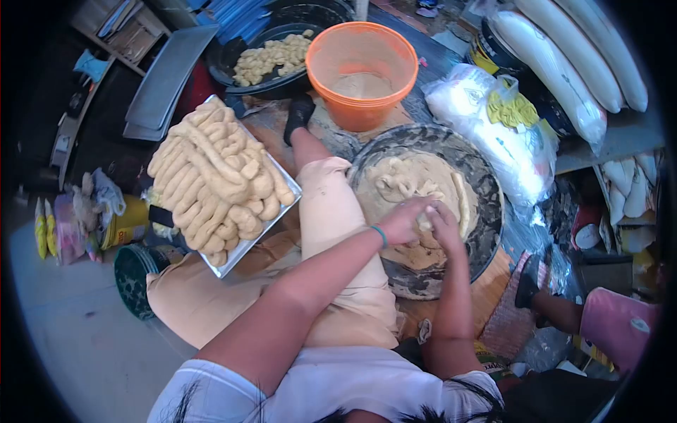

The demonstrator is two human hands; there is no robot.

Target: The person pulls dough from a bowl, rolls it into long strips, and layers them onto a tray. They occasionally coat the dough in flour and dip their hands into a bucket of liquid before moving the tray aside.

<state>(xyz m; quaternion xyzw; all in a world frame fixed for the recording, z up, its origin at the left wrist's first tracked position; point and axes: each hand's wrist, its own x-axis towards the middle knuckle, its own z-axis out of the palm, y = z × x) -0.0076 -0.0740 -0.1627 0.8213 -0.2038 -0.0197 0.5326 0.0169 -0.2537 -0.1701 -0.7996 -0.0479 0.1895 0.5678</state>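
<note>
Both hands meet over a wide black basin (486, 240) holding brownish flour (437, 166). My left hand (400, 221), a teal band at its wrist, is closed with its fingers against a small piece of pale dough (424, 223). My right hand (444, 223) pinches the same piece from the other side; its fingers partly hide the dough. Beyond the hands, twisted dough pieces (395, 178) lie on the flour, and a long dough strip (462, 199) runs along the right side. To the left, a metal tray (288, 209) is piled with thick dough ropes (204, 173).
An orange bucket (363, 106) with powder inside stands beyond the basin. Behind it, a dark tub (233, 88) contains dough lumps (273, 60). Plastic bags (508, 141) sit at right, near long wrapped rolls (557, 70). Another person's leg (557, 310) is at lower right.
</note>
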